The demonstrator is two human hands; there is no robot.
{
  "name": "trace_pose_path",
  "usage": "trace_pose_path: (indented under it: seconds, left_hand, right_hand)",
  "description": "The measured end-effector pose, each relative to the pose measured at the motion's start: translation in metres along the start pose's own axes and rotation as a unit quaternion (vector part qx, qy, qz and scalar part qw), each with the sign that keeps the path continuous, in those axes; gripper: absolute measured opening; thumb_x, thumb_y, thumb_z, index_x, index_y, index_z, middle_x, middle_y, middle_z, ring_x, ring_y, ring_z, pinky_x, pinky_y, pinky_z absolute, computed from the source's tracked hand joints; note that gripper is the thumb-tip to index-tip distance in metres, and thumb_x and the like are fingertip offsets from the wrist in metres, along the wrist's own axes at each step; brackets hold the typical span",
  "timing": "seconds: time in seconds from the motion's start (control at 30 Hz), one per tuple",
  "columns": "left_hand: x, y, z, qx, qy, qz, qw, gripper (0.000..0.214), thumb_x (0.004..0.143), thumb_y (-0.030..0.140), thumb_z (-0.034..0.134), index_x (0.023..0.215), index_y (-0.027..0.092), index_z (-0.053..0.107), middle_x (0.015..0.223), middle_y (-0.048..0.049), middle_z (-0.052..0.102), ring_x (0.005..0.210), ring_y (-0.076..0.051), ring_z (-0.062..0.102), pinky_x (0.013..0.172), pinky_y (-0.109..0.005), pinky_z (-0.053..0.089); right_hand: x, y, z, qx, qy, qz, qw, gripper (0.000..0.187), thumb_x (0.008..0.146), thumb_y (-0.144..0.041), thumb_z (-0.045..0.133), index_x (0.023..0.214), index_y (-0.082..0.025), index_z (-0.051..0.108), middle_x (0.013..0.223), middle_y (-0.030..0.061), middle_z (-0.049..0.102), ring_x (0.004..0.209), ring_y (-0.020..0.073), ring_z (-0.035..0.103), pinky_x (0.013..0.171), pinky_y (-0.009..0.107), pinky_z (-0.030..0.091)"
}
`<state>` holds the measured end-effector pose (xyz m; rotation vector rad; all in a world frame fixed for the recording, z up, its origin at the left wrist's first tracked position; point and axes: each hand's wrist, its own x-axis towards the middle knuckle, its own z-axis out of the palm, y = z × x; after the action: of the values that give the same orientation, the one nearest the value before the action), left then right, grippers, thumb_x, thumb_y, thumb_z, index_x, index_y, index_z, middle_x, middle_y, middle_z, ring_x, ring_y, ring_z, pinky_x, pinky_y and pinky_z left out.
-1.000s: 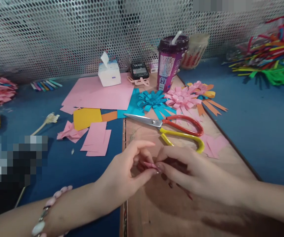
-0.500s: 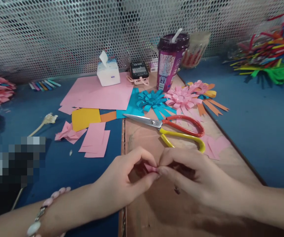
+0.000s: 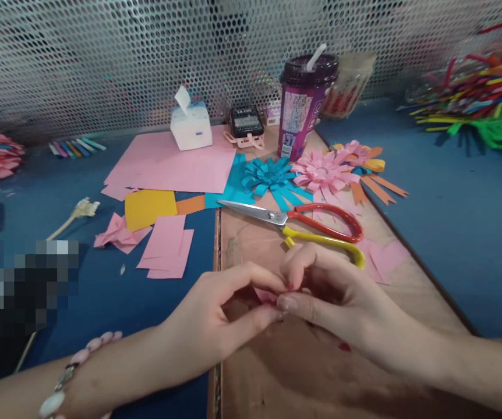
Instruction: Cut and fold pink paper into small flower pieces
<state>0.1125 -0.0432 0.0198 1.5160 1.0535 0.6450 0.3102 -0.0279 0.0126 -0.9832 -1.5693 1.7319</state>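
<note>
My left hand [image 3: 216, 314] and my right hand [image 3: 333, 297] meet fingertip to fingertip low over the brown board [image 3: 277, 372]. Both pinch a small folded pink paper piece [image 3: 263, 295], mostly hidden between the fingers. Just beyond the hands lie scissors [image 3: 303, 224] with one red and one yellow handle, blades pointing left. A bead bracelet [image 3: 76, 372] is on my left wrist.
Pink paper sheets [image 3: 172, 166], yellow and orange scraps [image 3: 150, 208], a blue paper flower [image 3: 271, 174] and a pink paper flower [image 3: 323, 171] lie behind. A purple cup [image 3: 301, 105], a tissue box [image 3: 191, 125] and a phone [image 3: 246, 121] stand by the perforated wall. Coloured strips [image 3: 478, 93] are piled far right.
My left fingers have closed from spread into a pinch on the pink piece. My right fingers have curled up higher over it. The view has shifted slightly.
</note>
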Motion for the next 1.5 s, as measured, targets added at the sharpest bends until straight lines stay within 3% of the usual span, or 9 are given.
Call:
trace_pose_path:
  seconds: [0.67,1.2,1.5]
  left_hand:
    - [0.0015,0.0001,-0.0011,-0.061,-0.019,-0.048,0.997,0.015,0.084,0.033,0.062,0.091,0.019,0.064,0.085,-0.0025,0.068,0.076,-0.014,0.066,0.072,-0.026,0.055]
    - [0.0023,-0.0004,-0.0015,-0.066,-0.019,-0.046,0.997,0.016,0.083,0.032,0.064,0.092,0.019,0.065,0.085,-0.0016,0.068,0.075,-0.013,0.065,0.071,-0.026,0.054]
    - [0.0021,-0.0011,-0.0014,-0.071,-0.022,-0.044,0.996,0.015,0.083,0.032,0.064,0.091,0.019,0.065,0.085,-0.0013,0.069,0.076,-0.013,0.065,0.072,-0.026,0.054]
  right_hand:
    - [0.0023,-0.0019,-0.0018,0.013,-0.018,0.019,1.000,0.023,0.085,-0.039,0.064,0.081,-0.019,0.054,0.074,-0.0019,0.053,0.055,0.0064,0.045,0.044,0.018,0.034]
    - [0.0034,-0.0032,-0.0004,0.064,-0.035,0.032,0.997,0.021,0.084,-0.034,0.066,0.080,-0.019,0.052,0.070,-0.0037,0.052,0.045,0.0031,0.039,0.037,0.016,0.030]
    - [0.0039,-0.0015,-0.0014,0.037,-0.019,0.013,0.999,0.021,0.083,-0.034,0.067,0.078,-0.019,0.054,0.073,-0.0022,0.054,0.049,0.0045,0.043,0.040,0.017,0.034]
